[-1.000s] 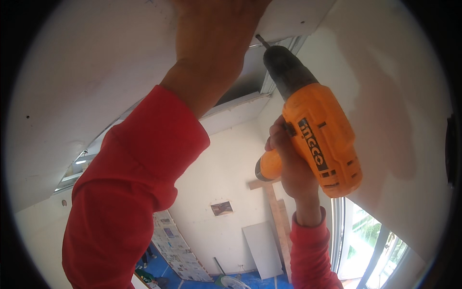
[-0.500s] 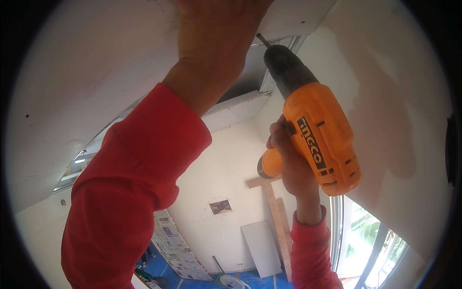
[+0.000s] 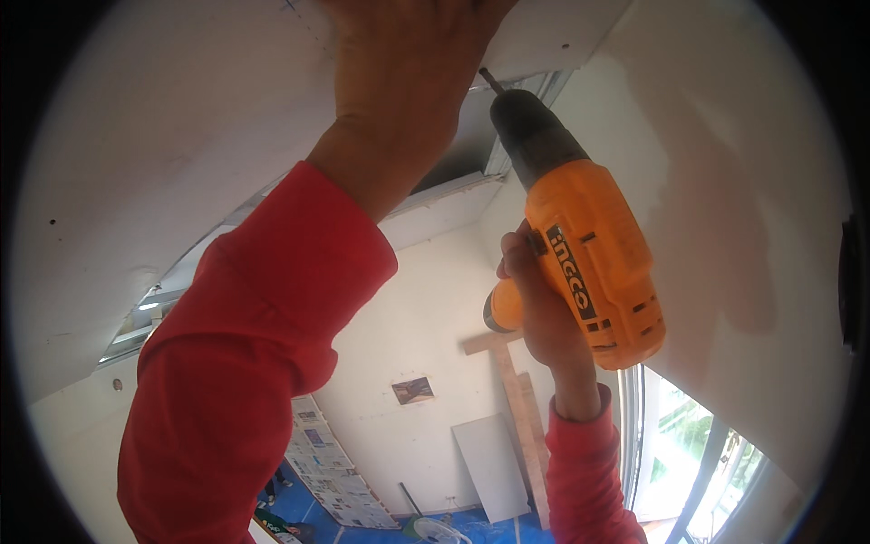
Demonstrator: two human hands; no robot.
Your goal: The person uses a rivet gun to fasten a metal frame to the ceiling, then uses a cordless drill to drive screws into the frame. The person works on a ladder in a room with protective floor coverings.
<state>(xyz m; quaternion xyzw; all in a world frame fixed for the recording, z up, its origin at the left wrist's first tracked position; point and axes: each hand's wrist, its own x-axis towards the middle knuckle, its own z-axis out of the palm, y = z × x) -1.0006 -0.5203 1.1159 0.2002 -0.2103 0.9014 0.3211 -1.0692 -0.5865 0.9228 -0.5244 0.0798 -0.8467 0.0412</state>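
Observation:
My right hand (image 3: 548, 308) is wrapped round the handle of an orange and black cordless drill (image 3: 598, 258), index finger at the trigger. The drill tilts up and to the left. From its black chuck a short driver bit (image 3: 490, 80) points at the pale ceiling board (image 3: 208, 100); whether its tip touches anything is unclear. Raised overhead, my left hand (image 3: 399, 86) lies against the board with its fingers seemingly spread. The fingertips are cut off by the top edge, and nothing shows in that hand.
Beyond the board is a framed ceiling opening (image 3: 462, 159). A white wall (image 3: 716, 181) rises close on the right, above a bright glazed door (image 3: 680, 435). Below, wooden planks (image 3: 521, 399) and a grey panel (image 3: 489, 462) lean against the far wall; blue sheeting (image 3: 362, 533) covers the floor.
The drill and my right hand have shifted slightly left, the bit tip a little down. My left hand stays against the board.

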